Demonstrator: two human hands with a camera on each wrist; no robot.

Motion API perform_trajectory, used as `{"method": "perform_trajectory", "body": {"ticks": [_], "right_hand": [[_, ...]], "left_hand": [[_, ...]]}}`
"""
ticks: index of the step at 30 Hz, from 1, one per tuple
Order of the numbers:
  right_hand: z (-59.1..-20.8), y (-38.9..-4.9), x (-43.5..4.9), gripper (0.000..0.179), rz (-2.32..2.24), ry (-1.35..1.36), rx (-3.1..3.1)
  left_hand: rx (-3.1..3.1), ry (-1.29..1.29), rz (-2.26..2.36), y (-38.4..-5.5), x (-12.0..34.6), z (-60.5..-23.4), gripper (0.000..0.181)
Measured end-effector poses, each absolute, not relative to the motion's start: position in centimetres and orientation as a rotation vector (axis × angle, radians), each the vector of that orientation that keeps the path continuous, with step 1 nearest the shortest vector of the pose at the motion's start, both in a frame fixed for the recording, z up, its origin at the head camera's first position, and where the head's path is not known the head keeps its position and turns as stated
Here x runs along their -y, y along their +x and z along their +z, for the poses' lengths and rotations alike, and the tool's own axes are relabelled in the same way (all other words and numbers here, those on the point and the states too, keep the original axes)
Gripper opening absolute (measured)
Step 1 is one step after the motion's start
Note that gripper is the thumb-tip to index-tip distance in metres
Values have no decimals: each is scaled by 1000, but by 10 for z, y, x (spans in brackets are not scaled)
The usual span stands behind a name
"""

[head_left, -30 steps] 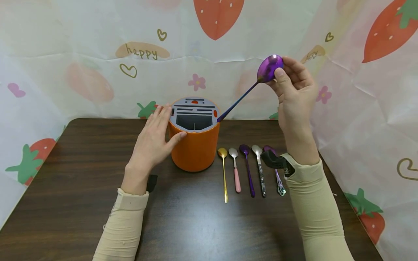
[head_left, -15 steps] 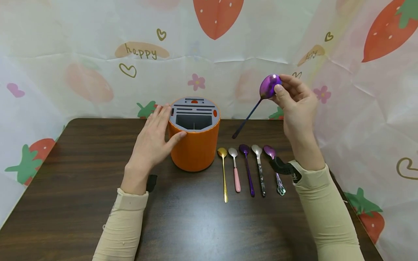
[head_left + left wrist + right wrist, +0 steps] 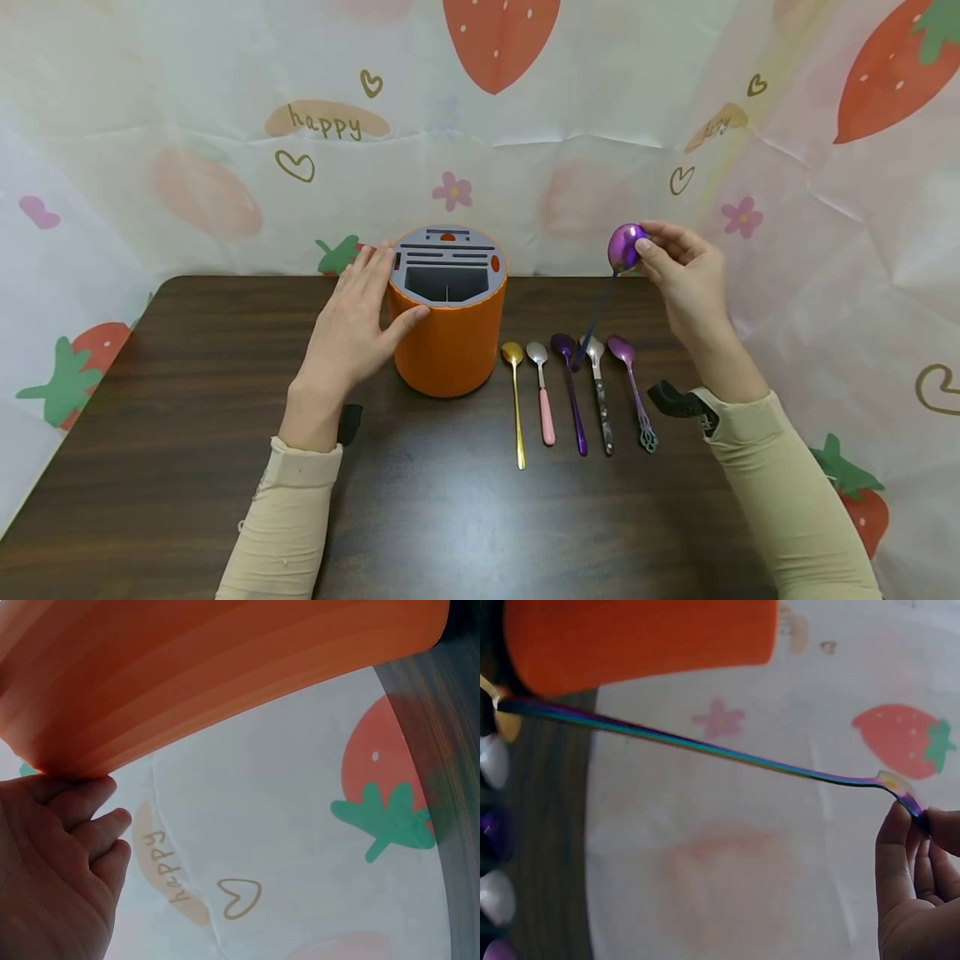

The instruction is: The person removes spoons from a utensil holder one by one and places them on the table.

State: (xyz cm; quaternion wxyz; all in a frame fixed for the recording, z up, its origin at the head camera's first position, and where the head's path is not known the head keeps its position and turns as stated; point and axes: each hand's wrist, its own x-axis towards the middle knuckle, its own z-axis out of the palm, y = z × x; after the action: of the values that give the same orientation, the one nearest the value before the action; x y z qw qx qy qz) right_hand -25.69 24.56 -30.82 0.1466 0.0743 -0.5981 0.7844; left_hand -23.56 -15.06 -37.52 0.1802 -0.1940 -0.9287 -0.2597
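My right hand (image 3: pixel 686 271) pinches a shiny purple spoon (image 3: pixel 625 248) by the edge of its bowl, thumb on one side and fingers behind. The spoon's thin handle hangs down to the left, its tip overlapping the spoons on the table in the head view. In the right wrist view the long handle (image 3: pixel 705 748) gleams in rainbow tints. My left hand (image 3: pixel 356 317) rests with extended fingers against the left side of an orange cylindrical holder (image 3: pixel 450 358) with a grey slotted top (image 3: pixel 450 257). In the left wrist view the fingertips touch the holder's orange wall (image 3: pixel 225 667).
Right of the holder several spoons lie in a row, bowls away from me: gold (image 3: pixel 516 400), pink-handled (image 3: pixel 545 408), dark purple (image 3: pixel 573 408), black-patterned handle (image 3: pixel 602 408), and ornate purple (image 3: pixel 636 392). The dark wooden table (image 3: pixel 450 517) ends at a strawberry-print backdrop (image 3: pixel 562 108).
My right hand has lowered from beside the holder's top and moved slightly right, taking the purple spoon down over the row. The left hand stays on the holder.
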Motion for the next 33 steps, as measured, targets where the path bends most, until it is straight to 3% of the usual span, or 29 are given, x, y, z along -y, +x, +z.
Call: {"method": "perform_trajectory", "body": {"ticks": [18, 33], "right_hand": [[-347, -275, -315, 12, 2442, 56, 2051], [-399, -300, -384, 34, 2593, -39, 2399]], "left_hand": [[2618, -552, -742, -234, 152, -376, 91], [2614, -544, -739, -235, 152, -378, 91]]}}
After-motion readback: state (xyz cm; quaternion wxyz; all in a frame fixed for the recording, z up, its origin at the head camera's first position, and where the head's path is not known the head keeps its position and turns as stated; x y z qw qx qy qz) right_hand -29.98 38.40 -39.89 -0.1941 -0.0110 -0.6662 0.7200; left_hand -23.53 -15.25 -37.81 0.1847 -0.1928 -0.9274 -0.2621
